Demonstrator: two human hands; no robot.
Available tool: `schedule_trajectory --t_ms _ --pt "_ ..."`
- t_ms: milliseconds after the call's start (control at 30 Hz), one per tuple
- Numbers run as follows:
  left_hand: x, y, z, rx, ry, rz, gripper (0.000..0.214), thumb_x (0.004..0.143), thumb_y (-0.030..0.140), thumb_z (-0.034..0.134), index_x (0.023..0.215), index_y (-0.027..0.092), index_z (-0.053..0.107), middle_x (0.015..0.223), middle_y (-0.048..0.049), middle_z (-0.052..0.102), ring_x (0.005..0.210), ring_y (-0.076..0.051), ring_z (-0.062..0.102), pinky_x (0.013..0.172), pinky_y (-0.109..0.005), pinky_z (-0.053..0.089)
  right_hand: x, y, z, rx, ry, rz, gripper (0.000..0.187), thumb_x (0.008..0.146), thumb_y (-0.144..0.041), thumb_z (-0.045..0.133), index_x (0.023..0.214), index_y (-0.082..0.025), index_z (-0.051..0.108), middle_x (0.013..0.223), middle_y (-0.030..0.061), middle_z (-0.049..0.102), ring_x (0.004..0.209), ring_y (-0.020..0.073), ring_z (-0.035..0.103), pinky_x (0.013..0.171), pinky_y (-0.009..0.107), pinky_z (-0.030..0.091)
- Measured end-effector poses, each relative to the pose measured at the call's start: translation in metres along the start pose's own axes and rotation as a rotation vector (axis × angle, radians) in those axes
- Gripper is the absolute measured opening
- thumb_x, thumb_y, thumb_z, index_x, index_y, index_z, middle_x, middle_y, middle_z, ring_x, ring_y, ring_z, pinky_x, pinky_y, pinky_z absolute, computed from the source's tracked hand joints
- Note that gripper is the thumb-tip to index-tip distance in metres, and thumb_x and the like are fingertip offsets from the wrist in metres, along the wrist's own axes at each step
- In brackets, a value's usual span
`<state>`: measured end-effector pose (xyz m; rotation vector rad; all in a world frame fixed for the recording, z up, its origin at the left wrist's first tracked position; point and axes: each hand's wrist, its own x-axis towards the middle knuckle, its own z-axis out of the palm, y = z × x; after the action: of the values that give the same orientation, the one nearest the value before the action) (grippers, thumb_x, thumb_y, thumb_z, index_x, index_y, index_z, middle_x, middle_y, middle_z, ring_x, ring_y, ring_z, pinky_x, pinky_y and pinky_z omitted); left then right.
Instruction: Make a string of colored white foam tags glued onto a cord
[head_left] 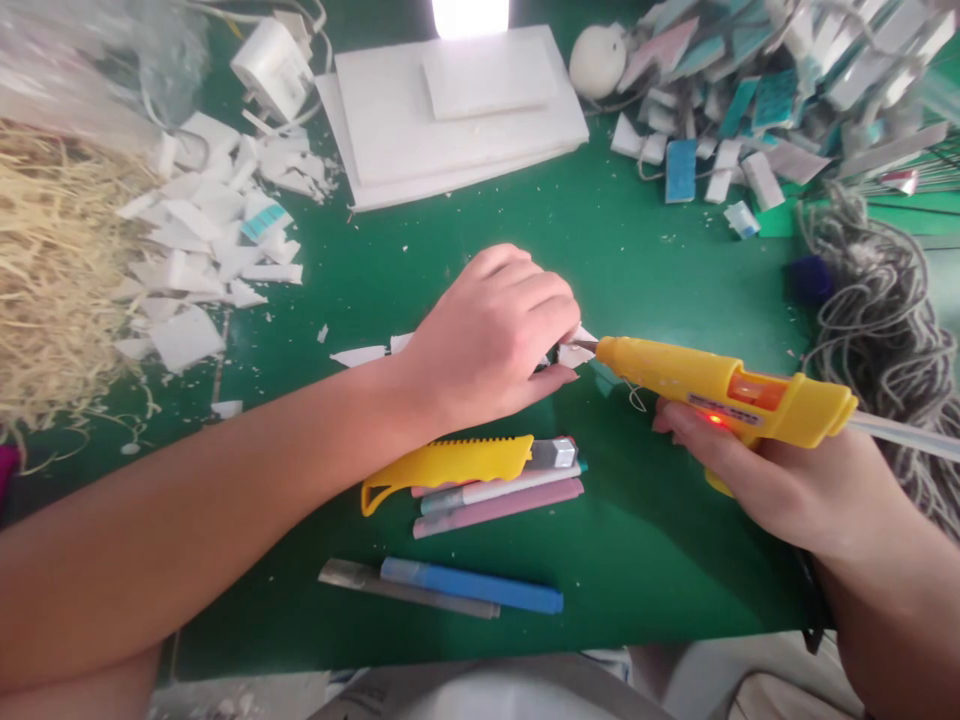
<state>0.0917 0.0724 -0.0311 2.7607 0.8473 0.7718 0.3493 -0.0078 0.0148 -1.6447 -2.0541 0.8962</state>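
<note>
My left hand (491,340) is curled in the middle of the green mat (660,540), pinching a small white foam piece (576,350) at its fingertips. My right hand (772,480) grips a yellow hot glue gun (720,392) with a red light lit on its side. The gun's nozzle touches the foam piece. A clear glue stick (904,437) sticks out of the gun's back toward the right.
A yellow utility knife (450,465), pink and grey pens (499,500) and a blue pen (469,585) lie near the front. White foam boards (450,110) sit at the back, foam scraps (210,240) and straw (52,280) on the left, grey yarn (885,300) on the right.
</note>
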Motion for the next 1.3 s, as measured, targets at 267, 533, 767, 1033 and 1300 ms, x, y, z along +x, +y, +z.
schedule_trajectory --t_ms 267,533,767,1033,1300 --pt "0.000 0.001 -0.001 -0.005 -0.024 -0.012 0.018 0.101 0.036 0.061 0.095 0.020 0.069 0.104 -0.0047 0.075 0.096 -0.025 0.069 0.101 -0.054 0.051 0.001 0.002 -0.002 0.015 -0.044 0.010 0.032 0.094 -0.041 0.062 0.067 -0.024 0.062 0.048 -0.0013 0.059 0.037 0.0146 0.054 0.037 0.025 0.046" --pt "0.001 0.002 -0.002 -0.011 -0.044 -0.030 0.017 0.100 0.035 0.061 0.098 0.020 0.070 0.106 -0.0062 0.076 0.098 -0.026 0.068 0.104 -0.055 0.049 0.000 0.002 -0.001 0.046 -0.043 0.034 0.029 0.094 -0.041 0.062 0.069 -0.025 0.062 0.048 -0.0018 0.058 0.038 0.0154 0.054 0.038 0.026 0.046" --pt "0.001 0.003 -0.002 0.001 -0.032 -0.014 0.017 0.100 0.034 0.062 0.098 0.019 0.069 0.107 -0.0057 0.075 0.099 -0.025 0.069 0.105 -0.053 0.049 0.001 0.001 -0.004 0.032 -0.081 0.054 0.032 0.095 -0.042 0.062 0.069 -0.023 0.063 0.051 0.0006 0.061 0.040 0.0157 0.056 0.041 0.027 0.048" --pt "0.001 0.003 -0.001 0.007 -0.034 -0.022 0.016 0.100 0.032 0.061 0.098 0.020 0.071 0.104 -0.0054 0.076 0.098 -0.026 0.069 0.105 -0.057 0.050 0.002 0.001 -0.004 0.001 -0.024 0.037 0.035 0.095 -0.041 0.062 0.064 -0.024 0.063 0.046 -0.0003 0.057 0.039 0.0160 0.053 0.039 0.027 0.045" --pt "0.001 0.002 -0.002 0.003 -0.049 -0.018 0.019 0.100 0.034 0.059 0.100 0.020 0.072 0.106 -0.0066 0.076 0.100 -0.026 0.069 0.105 -0.058 0.050 0.000 0.003 -0.011 0.020 -0.013 0.094 0.030 0.093 -0.041 0.067 0.069 -0.023 0.070 0.052 0.0013 0.064 0.042 0.0174 0.057 0.041 0.028 0.048"
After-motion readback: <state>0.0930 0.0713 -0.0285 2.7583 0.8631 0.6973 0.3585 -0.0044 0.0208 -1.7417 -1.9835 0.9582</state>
